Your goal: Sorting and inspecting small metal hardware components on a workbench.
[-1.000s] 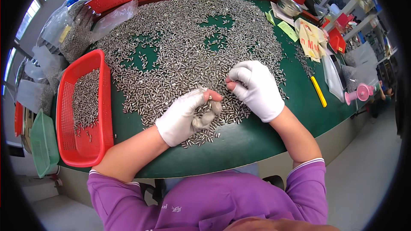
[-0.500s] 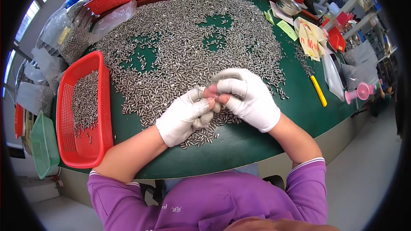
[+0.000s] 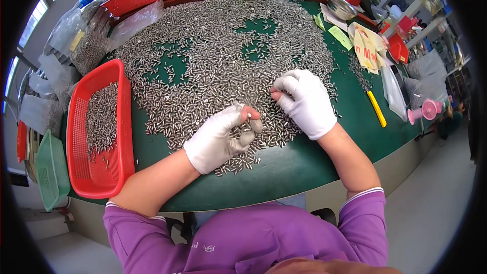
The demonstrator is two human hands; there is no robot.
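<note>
Holds left hand (image 3: 218,136) curled, right hand (image 3: 306,102) pinched, above small metal pins (image 3: 213,78) strewn over green counter (image 3: 289,175) (cannot tell whether either grip contains any); has more inside red perforated basket (image 3: 125,134).

Anything between the right fingers (image 3: 275,96) is too small to tell.

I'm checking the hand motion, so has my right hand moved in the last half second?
Yes. Your right hand has moved right and forward, away from the left hand and closer to the yellow handle.
</note>
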